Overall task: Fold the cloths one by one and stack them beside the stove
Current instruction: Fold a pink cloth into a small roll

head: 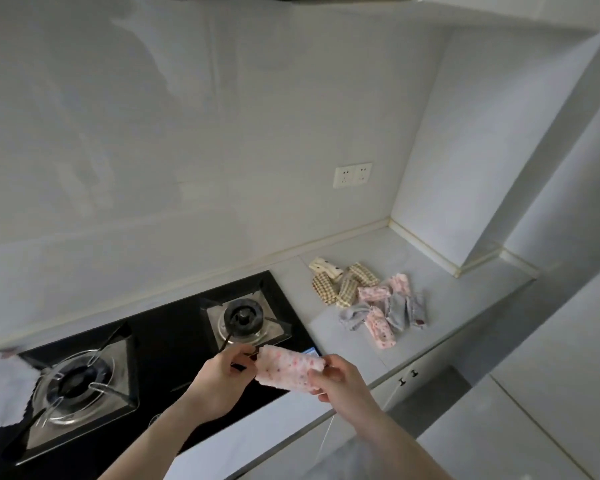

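A pink dotted cloth [284, 370], folded into a short strip, hangs in the air over the front right corner of the black stove [174, 337]. My left hand [222, 375] pinches its left end and my right hand [340, 381] grips its right end. On the grey counter [440, 306] right of the stove lies a pile of folded cloths [371, 299]: checked beige ones at the back, pink and grey ones nearer me.
More pale cloth [4, 386] lies at the far left, overlapping the stove's left edge. The stove has two burners [243, 320]. A double wall socket [352, 174] sits above the counter. The counter ends in a corner at the right wall.
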Motion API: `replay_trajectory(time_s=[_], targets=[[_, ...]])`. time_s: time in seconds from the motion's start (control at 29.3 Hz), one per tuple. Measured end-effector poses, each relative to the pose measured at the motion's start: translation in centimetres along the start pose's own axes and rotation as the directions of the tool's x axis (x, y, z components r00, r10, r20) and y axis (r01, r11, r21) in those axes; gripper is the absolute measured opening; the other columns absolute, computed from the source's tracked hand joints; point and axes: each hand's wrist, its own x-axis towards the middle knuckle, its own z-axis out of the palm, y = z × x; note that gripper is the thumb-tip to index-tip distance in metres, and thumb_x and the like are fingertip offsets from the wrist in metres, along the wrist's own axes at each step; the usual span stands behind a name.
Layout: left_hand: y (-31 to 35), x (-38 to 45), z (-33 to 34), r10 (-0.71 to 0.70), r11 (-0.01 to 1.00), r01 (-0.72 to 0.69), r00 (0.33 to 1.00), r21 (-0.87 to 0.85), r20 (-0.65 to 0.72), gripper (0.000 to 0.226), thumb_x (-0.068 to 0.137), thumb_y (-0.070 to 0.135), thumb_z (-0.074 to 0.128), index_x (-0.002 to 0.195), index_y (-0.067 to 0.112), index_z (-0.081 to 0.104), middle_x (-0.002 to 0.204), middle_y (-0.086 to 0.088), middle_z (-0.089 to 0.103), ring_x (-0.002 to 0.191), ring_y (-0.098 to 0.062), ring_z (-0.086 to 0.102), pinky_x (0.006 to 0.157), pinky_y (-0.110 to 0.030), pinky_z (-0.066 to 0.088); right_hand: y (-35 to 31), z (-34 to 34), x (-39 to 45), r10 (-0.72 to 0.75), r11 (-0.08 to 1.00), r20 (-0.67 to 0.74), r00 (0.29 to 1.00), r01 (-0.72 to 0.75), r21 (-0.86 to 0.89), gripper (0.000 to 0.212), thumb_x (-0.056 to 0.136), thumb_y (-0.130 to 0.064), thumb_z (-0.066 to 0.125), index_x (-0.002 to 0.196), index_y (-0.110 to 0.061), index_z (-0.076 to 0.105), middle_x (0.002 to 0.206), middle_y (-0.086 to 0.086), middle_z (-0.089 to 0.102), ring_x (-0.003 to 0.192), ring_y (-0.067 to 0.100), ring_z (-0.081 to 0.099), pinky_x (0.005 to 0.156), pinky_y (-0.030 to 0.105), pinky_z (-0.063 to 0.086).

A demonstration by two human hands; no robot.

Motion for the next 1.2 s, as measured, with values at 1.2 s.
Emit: replay_trajectory(time_s=[1.2], targets=[[9.7, 27.0, 10.9, -0.090, 0.973, 0.071, 0.993, 0.221, 0.075, 0.020, 0.097, 0.028, 0.067, 0.115, 0.034, 0.061, 0.110, 0.015, 0.067, 0.101, -0.004, 0.065, 0.098, -0.032, 0.054, 14.1, -33.5, 30.0, 0.576, 0.763, -0.588, 0.568, -0.114, 0.637, 0.042, 0.092, 0.001, 0.065, 0.133, 0.001, 0.055, 0.121, 0.024, 0.062, 0.116, 0.042, 0.060, 0.105, 0.054, 0.050]])
